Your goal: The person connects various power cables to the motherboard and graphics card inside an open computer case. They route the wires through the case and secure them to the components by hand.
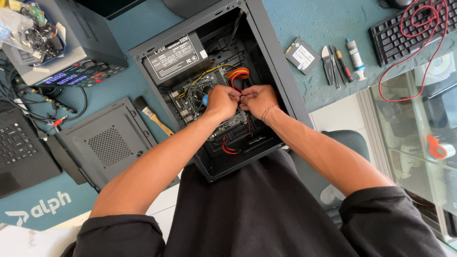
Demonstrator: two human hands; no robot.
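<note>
An open black computer case (281, 85) lies on its side on a blue-green mat. Inside are a grey power supply (173, 58), a motherboard (190, 102) and a bundle of red, yellow and orange cables (238, 74). My left hand (221, 101) and my right hand (257, 100) meet over the motherboard in the middle of the case, fingers curled together on thin red wires. What the fingertips pinch is hidden by the hands. A cord bracelet sits on my right wrist.
The case's side panel (104, 143) lies to the left with a paintbrush (152, 115) beside it. A bench instrument (71, 47) and laptop (19, 147) stand far left. A drive (302, 55), cutters, screwdrivers (335, 64), a paste tube (355, 58) and keyboard (409, 31) lie right.
</note>
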